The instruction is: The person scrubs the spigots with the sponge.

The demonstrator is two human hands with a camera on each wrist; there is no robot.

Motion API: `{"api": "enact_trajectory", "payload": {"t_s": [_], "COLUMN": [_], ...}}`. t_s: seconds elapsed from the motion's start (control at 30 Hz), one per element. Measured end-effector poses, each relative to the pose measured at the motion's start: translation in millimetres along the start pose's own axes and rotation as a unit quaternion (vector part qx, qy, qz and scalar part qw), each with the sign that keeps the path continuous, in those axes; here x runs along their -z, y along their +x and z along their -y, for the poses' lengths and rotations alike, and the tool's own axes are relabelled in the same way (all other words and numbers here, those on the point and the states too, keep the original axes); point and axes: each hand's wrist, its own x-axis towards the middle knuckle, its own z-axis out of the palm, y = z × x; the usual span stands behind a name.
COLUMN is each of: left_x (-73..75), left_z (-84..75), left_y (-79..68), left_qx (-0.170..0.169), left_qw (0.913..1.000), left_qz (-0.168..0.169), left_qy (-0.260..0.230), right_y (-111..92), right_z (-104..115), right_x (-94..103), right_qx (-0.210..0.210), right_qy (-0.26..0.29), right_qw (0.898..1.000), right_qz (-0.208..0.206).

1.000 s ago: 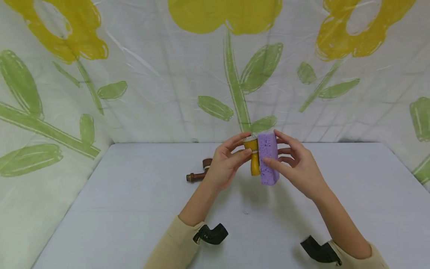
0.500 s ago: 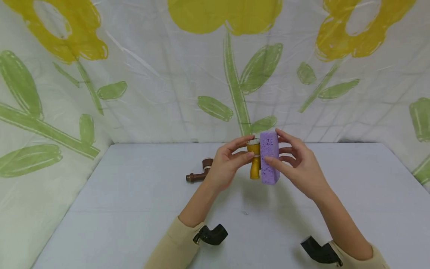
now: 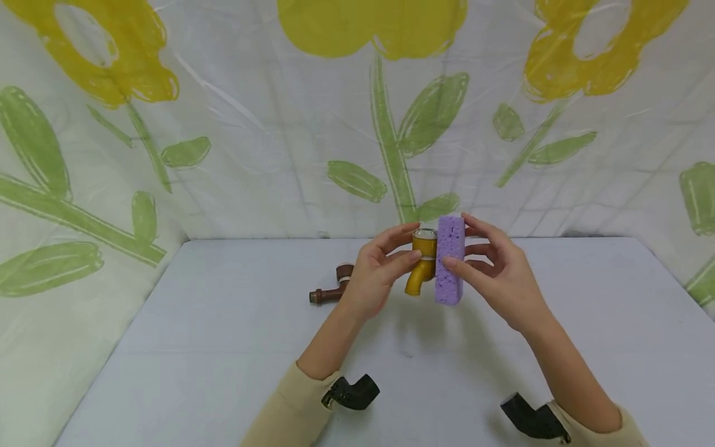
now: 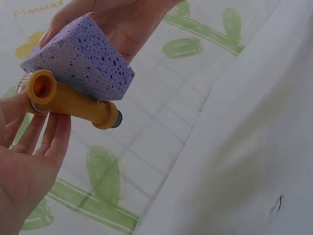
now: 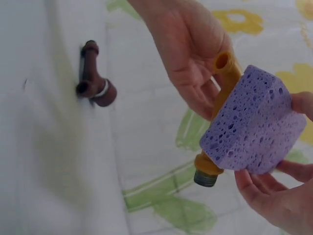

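Observation:
My left hand [image 3: 375,276] grips a yellow plastic water tap [image 3: 424,245] by its round knob end, thumb in front and fingers behind. The tap's spout points down and to the left in the head view, and its dark threaded end [image 5: 205,178] shows in the right wrist view. My right hand [image 3: 499,282] holds a purple sponge [image 3: 449,276] upright between thumb and fingers. The sponge's broad face [image 4: 54,61] lies right along the tap's side, partly covering the tap in the right wrist view. Both things are raised above the table.
A brown tap [image 3: 329,294] lies on the white table [image 3: 223,347], behind my left hand and partly hidden by it. A flower-printed curtain [image 3: 268,155] hangs at the table's back edge. Dark curved camera mounts [image 3: 352,392] are on both wrists.
The yellow tap has turned in my left hand, its spout swinging from straight down toward the lower left. The sponge has shifted slightly right and up with my right hand.

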Motion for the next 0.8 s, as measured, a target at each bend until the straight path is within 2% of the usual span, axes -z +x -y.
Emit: {"api": "enact_trajectory", "payload": {"t_s": [0.2,0.37,0.57,0.8], "left_x": [0.8,0.3,-0.9,-1.5], "left_z": [0.4,-0.6,-7.0,-13.7], "left_y": [0.5,0.3,-0.7,-1.0], "left_qx": [-0.004,0.007,0.046,0.082], "left_qw": [1.0000,0.9998,0.9982,0.9960], "left_qz": [0.003,0.009,0.021,0.029], "left_qy": [0.005,0.019,0.033,0.016], "right_y": [0,0,-1,0], "right_z": [1,1,2,0], "right_x": [-0.1,-0.1,-1.7,-5.1], "right_qx": [0.000,0.003,0.013,0.013], "right_qy": [-0.013,-0.018,-0.026,-0.038], "right_qw": [1.000,0.999,0.999,0.997], "right_qz": [-0.020,-0.031,-0.041,-0.066]}}
